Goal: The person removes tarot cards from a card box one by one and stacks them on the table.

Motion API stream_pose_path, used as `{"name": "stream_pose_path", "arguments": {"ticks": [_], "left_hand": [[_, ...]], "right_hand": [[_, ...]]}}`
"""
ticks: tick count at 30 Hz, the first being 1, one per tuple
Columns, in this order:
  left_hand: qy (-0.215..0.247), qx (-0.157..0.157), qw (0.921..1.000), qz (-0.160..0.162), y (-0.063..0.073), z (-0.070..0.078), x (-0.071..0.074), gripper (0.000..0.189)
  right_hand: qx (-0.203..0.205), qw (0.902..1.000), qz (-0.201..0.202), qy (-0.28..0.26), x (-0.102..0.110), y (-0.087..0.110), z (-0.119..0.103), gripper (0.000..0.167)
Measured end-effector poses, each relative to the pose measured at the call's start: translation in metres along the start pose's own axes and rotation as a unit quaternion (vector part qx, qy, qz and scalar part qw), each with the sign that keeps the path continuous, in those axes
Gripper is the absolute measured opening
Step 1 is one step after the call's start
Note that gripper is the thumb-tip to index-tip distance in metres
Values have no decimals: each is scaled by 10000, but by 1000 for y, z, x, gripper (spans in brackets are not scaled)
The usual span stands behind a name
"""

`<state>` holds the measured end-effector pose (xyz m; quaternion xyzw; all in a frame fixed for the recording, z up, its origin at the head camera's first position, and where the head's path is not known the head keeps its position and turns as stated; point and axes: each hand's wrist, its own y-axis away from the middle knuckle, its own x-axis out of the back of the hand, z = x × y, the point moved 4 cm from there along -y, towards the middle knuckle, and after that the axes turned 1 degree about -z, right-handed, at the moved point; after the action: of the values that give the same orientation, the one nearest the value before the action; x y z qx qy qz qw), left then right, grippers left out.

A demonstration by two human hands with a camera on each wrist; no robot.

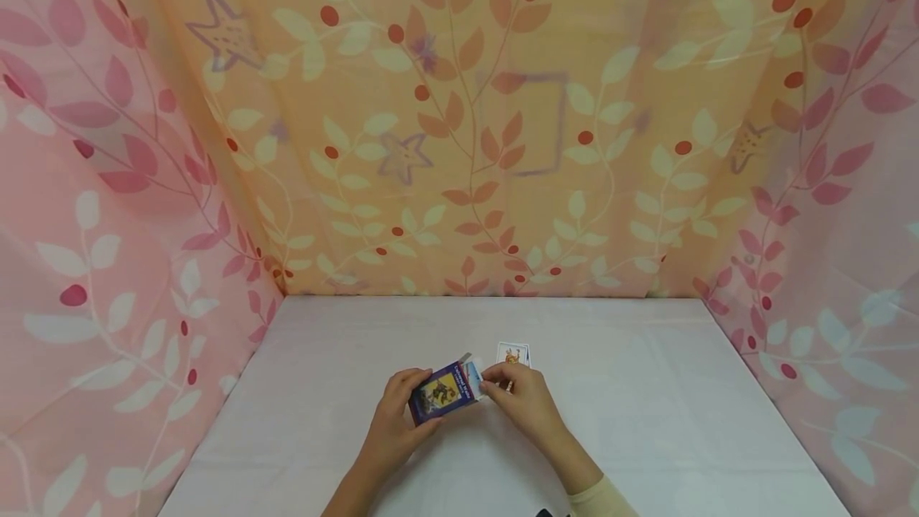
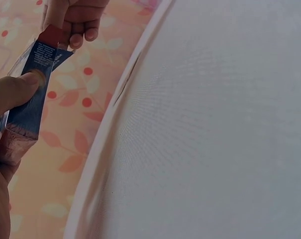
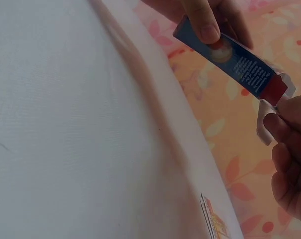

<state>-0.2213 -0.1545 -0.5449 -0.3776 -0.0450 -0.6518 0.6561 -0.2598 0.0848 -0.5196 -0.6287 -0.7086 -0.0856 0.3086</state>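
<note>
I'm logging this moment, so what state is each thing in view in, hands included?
Card box: open at one end, flaps out, held tilted.
Cards: lying on the table, top one face up.
Left hand: gripping the box.
Right hand: fingers pinching at the box's open end.

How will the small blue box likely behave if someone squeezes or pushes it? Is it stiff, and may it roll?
The box seems made of thin card, so it would probably dent under a hard squeeze. Its flat sides and straight edges suggest it would slide rather than roll. The open flaps look thin and may bend easily.
</note>
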Motion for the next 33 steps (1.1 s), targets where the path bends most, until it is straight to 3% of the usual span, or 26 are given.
{"name": "stream_pose_path", "arguments": {"ticks": [15, 33], "left_hand": [[15, 49, 10000, -2, -1, -1, 0, 82], [5, -1, 10000, 93, 0, 0, 0, 82]], "right_hand": [[-161, 9993, -156, -288, 2, 0, -5, 7], [-180, 9989, 131, -408, 18, 0, -12, 7]]}}
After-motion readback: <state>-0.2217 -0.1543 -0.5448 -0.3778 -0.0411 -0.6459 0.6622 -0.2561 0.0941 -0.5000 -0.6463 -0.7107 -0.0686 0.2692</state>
